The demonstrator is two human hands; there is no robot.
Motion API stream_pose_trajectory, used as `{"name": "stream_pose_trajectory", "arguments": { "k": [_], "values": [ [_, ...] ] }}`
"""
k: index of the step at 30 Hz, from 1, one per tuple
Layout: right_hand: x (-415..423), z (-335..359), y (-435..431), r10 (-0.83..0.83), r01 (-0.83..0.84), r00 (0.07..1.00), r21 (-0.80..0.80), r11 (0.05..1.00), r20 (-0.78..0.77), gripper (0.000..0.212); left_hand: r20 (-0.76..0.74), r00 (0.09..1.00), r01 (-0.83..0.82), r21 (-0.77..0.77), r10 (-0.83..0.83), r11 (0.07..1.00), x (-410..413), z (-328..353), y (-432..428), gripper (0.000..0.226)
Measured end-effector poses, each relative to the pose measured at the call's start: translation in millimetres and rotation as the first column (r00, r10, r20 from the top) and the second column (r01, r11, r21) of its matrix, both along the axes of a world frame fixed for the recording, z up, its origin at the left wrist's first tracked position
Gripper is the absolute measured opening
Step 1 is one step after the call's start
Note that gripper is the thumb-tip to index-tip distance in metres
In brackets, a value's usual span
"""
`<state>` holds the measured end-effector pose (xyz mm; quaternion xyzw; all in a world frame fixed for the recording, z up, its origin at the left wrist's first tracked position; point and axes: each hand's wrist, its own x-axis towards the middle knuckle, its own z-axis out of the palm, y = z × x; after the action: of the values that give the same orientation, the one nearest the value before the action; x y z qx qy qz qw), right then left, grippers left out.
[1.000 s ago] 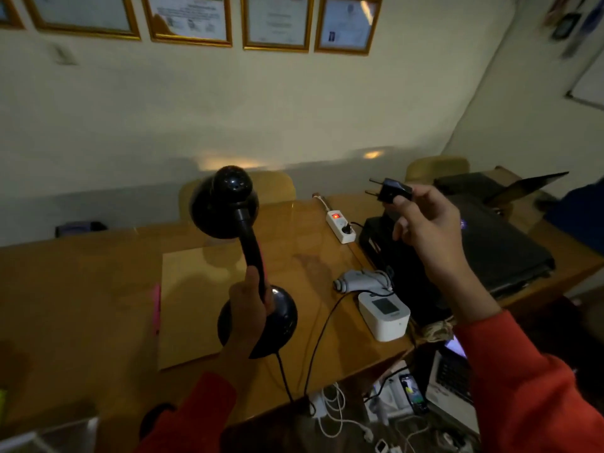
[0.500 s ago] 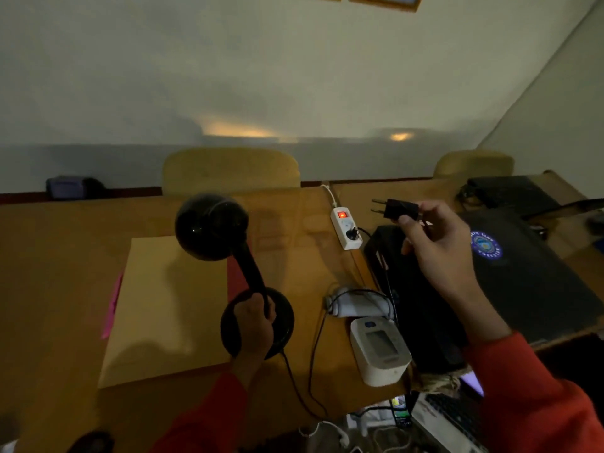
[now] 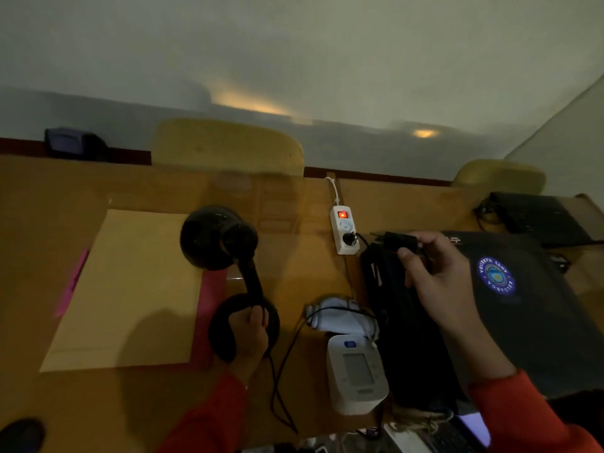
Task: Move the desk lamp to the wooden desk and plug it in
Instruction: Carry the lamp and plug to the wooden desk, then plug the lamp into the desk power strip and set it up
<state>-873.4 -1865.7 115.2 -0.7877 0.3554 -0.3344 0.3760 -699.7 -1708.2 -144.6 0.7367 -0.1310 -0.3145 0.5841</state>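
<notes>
Gripping black desk lamp (image 3: 228, 273) at neck base: left hand (image 3: 250, 335), fingers closed, lamp on wooden surface (image 3: 294, 282). Right hand (image 3: 438, 276) fingers pinched on plug (image 3: 397, 240), now nearer white power strip (image 3: 343, 230). Prongs blurred. Cord (image 3: 284, 371) partly hidden.

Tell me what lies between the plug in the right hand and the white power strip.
In the head view, almost nothing: the plug sits just right of the power strip, with only another plug's thin black cord and bare desk between.
</notes>
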Motion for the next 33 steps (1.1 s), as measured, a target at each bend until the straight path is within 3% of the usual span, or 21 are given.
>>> {"name": "stream_pose_trajectory", "arguments": {
  "k": [3,6,10,14,18,22,25,28,30,33],
  "values": [
    [-3.0,-6.7,-8.9,0.073,-0.073,0.997,0.019,0.997,-0.019,0.028,-0.003,1.000,0.011,0.071,-0.011,0.997,-7.4,-10.9,-1.9,0.046],
    [-7.1,-12.0,-18.3,0.116,-0.112,0.991,0.061,0.992,-0.067,0.021,-0.046,0.999,-0.013,0.107,0.018,0.994,-20.8,2.3,-3.7,0.029],
    [-11.4,-16.0,-31.1,0.155,-0.150,0.986,0.095,0.984,-0.053,0.028,-0.022,0.999,-0.045,0.072,0.047,0.996,-41.0,33.4,-7.5,0.025],
    [-17.5,-15.3,-41.6,0.206,-0.204,0.979,0.109,0.973,-0.002,0.019,0.048,0.999,0.018,0.066,-0.021,0.998,-53.6,57.2,8.0,0.026],
    [-18.8,-12.5,-58.6,0.218,-0.215,0.976,0.108,0.971,-0.018,0.027,0.078,0.991,0.092,0.205,-0.110,0.975,-59.6,63.5,25.4,0.038],
    [-23.6,-11.8,-79.1,0.214,-0.208,0.975,0.095,0.974,-0.054,0.013,0.174,0.949,0.170,0.417,-0.262,0.893,-67.4,66.2,35.4,0.074],
    [-27.9,-12.8,-95.3,0.222,-0.208,0.968,0.125,0.970,-0.114,0.012,0.185,0.900,0.174,0.676,-0.394,0.716,-78.8,66.2,32.6,0.082],
    [-29.4,-17.2,-108.9,0.255,-0.232,0.946,0.129,0.964,-0.201,0.014,0.145,0.891,0.161,0.786,-0.430,0.597,-95.1,76.4,22.3,0.078],
    [-28.0,-22.1,-115.8,0.268,-0.248,0.931,0.109,0.963,-0.249,0.018,0.187,0.883,0.131,0.782,-0.430,0.609,-101.8,86.6,11.4,0.066],
    [-24.1,-29.8,-126.6,0.276,-0.256,0.917,0.105,0.961,-0.287,0.021,0.283,0.852,0.142,0.686,-0.441,0.714,-101.4,101.3,-10.0,0.050]
  ]
}}
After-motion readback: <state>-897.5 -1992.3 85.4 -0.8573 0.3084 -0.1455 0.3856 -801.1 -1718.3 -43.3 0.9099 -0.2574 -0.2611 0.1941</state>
